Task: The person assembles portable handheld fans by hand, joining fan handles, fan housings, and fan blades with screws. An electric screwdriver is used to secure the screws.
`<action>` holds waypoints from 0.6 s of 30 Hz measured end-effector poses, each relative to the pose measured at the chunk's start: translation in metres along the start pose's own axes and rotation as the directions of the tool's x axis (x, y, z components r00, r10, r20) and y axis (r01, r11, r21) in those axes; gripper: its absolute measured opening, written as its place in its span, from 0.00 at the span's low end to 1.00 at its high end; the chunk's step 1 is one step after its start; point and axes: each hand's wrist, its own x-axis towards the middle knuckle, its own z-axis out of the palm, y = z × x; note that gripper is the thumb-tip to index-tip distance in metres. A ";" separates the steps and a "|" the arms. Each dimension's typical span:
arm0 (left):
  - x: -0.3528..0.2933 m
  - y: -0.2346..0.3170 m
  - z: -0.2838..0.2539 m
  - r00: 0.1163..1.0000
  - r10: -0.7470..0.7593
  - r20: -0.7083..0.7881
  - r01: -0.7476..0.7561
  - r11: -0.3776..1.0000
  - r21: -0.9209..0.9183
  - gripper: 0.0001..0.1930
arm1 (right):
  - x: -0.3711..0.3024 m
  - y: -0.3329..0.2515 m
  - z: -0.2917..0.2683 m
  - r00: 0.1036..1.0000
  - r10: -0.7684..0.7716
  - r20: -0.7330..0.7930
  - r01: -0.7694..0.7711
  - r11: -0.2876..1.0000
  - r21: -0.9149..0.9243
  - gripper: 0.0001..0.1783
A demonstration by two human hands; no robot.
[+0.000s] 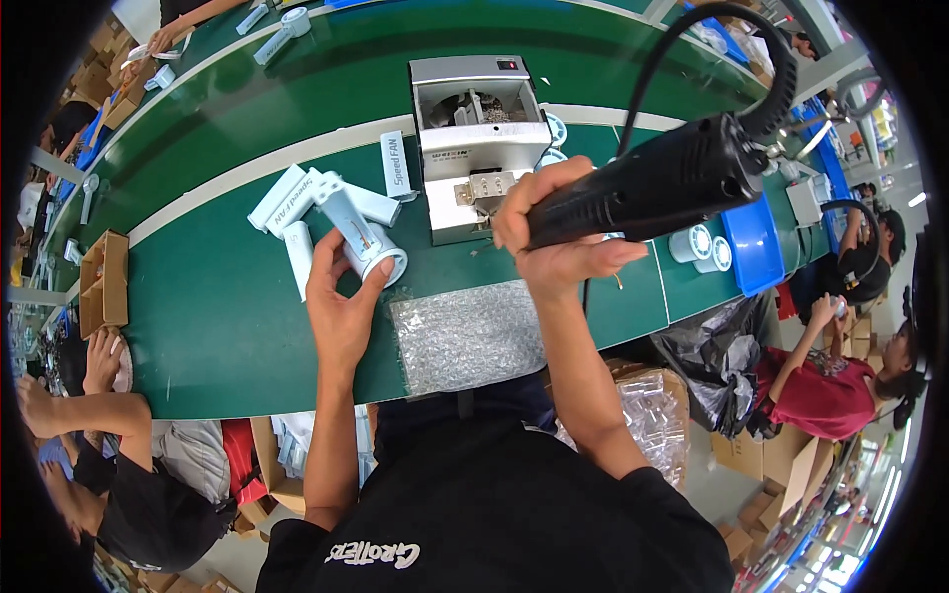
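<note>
My left hand [341, 308] is closed around the round end of a pale blue handheld fan housing [348, 215]. The shell lies open side up, and thin wires show inside it. Several more pale blue handle shells [285, 198] lie just beyond it. In my right hand [556, 232] is a black electric screwdriver [647, 183], held above the bench with its cord looping up at the right. Its tip is hidden from view. A grey metal screw feeder [470, 148] stands beyond, between my hands. A sheet of bubble wrap [470, 336] lies at the bench's near edge.
Several round pale blue fan parts [690, 244] stand by a blue tray [754, 242] on the right. A cardboard box [103, 285] sits at the bench's left end. Under the edge, a carton holds clear plastic pieces [647, 420]. Other people work on both sides.
</note>
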 end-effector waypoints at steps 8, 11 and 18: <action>0.005 0.006 -0.009 0.971 0.188 -0.145 -0.127 0.929 0.347 0.29 | 0.015 -0.006 -0.019 0.994 -0.083 -0.071 0.077 0.993 -0.088 0.60; 0.008 -0.006 -0.019 0.959 0.223 -0.176 -0.140 0.911 0.389 0.32 | 0.006 -0.014 -0.014 0.991 -0.067 -0.119 0.076 0.995 0.068 0.60; 0.028 0.021 0.000 0.826 0.533 0.185 -0.486 0.505 0.714 0.34 | 0.072 -0.115 -0.011 0.790 -0.571 0.223 0.493 0.809 0.321 0.61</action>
